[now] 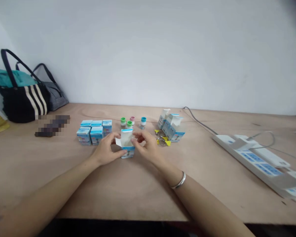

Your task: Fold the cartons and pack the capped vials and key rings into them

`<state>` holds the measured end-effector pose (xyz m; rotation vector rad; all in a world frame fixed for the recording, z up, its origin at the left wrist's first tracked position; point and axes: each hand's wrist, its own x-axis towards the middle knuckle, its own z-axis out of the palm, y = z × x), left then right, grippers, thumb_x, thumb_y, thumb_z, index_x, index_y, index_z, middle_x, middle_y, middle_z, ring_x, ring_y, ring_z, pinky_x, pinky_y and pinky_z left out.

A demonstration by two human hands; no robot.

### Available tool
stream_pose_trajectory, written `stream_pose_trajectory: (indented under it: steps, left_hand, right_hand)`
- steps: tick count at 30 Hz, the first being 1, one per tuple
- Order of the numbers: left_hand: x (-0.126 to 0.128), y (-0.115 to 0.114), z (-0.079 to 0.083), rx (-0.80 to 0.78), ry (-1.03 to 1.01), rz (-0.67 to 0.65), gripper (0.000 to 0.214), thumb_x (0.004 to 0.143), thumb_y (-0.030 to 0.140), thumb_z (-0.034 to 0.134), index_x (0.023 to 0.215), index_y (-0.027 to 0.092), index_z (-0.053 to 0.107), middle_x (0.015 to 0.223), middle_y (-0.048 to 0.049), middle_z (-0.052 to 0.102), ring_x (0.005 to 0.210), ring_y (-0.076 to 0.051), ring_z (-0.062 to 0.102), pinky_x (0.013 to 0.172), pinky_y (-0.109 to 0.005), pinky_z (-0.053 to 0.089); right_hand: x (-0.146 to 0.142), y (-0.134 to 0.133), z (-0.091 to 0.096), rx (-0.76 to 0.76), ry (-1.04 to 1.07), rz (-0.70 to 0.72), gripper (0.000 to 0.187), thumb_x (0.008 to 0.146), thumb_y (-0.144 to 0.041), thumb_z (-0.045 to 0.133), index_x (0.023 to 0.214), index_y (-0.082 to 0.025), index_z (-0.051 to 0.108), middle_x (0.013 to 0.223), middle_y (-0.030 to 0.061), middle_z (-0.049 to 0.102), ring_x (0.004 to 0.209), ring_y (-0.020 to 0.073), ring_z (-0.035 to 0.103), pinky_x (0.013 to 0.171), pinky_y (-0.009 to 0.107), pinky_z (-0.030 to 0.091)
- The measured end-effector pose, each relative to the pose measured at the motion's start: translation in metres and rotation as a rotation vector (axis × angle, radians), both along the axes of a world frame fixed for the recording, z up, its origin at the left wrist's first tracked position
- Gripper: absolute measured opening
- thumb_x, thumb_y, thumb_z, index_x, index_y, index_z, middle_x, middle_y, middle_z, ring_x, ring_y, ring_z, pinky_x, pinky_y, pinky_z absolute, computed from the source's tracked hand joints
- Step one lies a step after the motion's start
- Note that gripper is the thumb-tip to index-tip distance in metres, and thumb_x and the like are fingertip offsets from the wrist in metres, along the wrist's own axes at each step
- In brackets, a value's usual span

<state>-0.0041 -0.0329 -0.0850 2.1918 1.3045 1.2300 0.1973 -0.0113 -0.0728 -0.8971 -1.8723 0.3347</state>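
A small white-and-blue cardboard carton (127, 152) stands upright on the plywood table (128, 184) between my hands, with its top flaps open. My left hand (105, 150) grips its left side and my right hand (146, 145) holds its right side near the raised flaps. Behind them stand several small glass vials with green, pink and blue caps (129, 122). To the left is a block of several closed blue-and-white cartons (93, 131). To the right, several open cartons (171, 125) stand beside yellow-and-metal pieces (162, 138).
A white wall (148, 52) rises behind the table. Two bags (24, 92) stand at the back left, beside a pixelated object (52, 125). A white power strip (256, 161) with cables lies along the right side.
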Motion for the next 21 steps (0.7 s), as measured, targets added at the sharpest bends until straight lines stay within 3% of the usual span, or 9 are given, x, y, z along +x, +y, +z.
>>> stream_pose_trajectory:
  steps: [4, 9, 12, 16, 21]
  left_hand:
    - [0.003, -0.003, 0.001, 0.034, 0.072, -0.022, 0.046, 0.066, 0.034, 0.073, 0.105, 0.020, 0.053, 0.094, -0.0019, 0.065, 0.069, -0.014, 0.061, 0.066, -0.026, 0.049]
    - [0.005, -0.006, 0.002, -0.007, 0.092, -0.019, 0.055, 0.068, 0.035, 0.072, 0.117, 0.022, 0.052, 0.096, -0.0019, 0.066, 0.073, -0.015, 0.062, 0.068, -0.027, 0.049]
    - [0.004, -0.006, -0.001, -0.057, 0.077, -0.020, 0.058, 0.067, 0.036, 0.072, 0.120, 0.022, 0.051, 0.097, -0.0018, 0.068, 0.075, -0.016, 0.064, 0.068, -0.027, 0.050]
    - [0.003, -0.006, -0.003, -0.087, 0.068, -0.019, 0.062, 0.068, 0.038, 0.072, 0.123, 0.023, 0.050, 0.095, -0.0021, 0.069, 0.078, -0.018, 0.066, 0.068, -0.027, 0.051]
    - [0.002, -0.006, -0.005, -0.093, 0.066, -0.027, 0.063, 0.068, 0.040, 0.073, 0.124, 0.023, 0.051, 0.088, -0.0014, 0.069, 0.073, -0.018, 0.066, 0.065, -0.027, 0.052]
  right_hand:
    - [0.003, 0.026, 0.001, -0.110, 0.095, -0.054, 0.021, 0.088, -0.033, 0.046, 0.093, -0.017, 0.059, 0.067, -0.0001, 0.057, 0.055, 0.0120, 0.051, 0.052, 0.024, 0.042]
    - [-0.002, 0.065, 0.004, -0.004, -0.284, -0.132, 0.034, 0.081, -0.009, 0.047, 0.111, -0.018, 0.061, 0.089, 0.0051, 0.059, 0.076, 0.0147, 0.058, 0.070, 0.027, 0.047]
    - [-0.010, 0.076, 0.000, 0.009, -0.371, -0.153, 0.029, 0.080, -0.010, 0.052, 0.105, -0.022, 0.064, 0.099, 0.0066, 0.058, 0.081, 0.0156, 0.058, 0.069, 0.027, 0.046]
    - [-0.008, 0.070, 0.004, 0.028, -0.361, -0.190, 0.012, 0.082, -0.018, 0.055, 0.091, -0.018, 0.063, 0.094, 0.0074, 0.060, 0.081, 0.0181, 0.057, 0.070, 0.029, 0.045]
    - [0.015, 0.036, 0.035, 0.230, -0.083, -0.187, 0.007, 0.084, -0.027, 0.056, 0.083, -0.020, 0.056, 0.086, 0.0061, 0.064, 0.085, 0.0196, 0.058, 0.076, 0.032, 0.045]
